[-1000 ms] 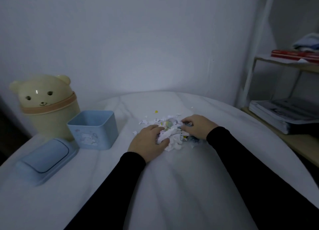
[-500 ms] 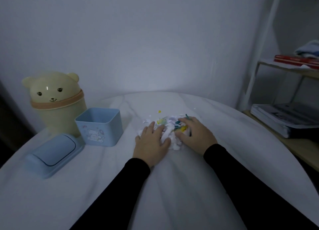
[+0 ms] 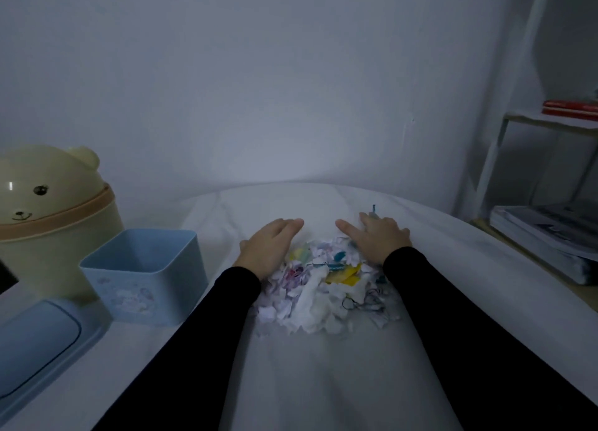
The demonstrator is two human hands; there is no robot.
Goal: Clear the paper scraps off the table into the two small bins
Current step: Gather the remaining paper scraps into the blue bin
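Observation:
A heap of torn paper scraps [image 3: 323, 288], white with yellow, blue and pink bits, lies in the middle of the white table [image 3: 307, 382]. My left hand [image 3: 270, 246] lies flat at the heap's far left edge, fingers straight and together. My right hand [image 3: 378, 238] lies flat at the far right edge, fingers spread over a few scraps. Both hands cup the heap from behind and neither holds anything. An open blue square bin [image 3: 144, 275] stands left of the heap. A cream bear-shaped bin [image 3: 51, 217] with its domed lid on stands behind it.
A blue lid [image 3: 35, 343] lies flat at the table's front left edge. A white shelf unit [image 3: 517, 145] at the right holds red books [image 3: 569, 108] above and a stack of magazines [image 3: 543, 233] below. A grey wall runs close behind the table.
Both hands have spread apart and reached past the far side of the heap. The scraps have come closer to me and now lie between my forearms.

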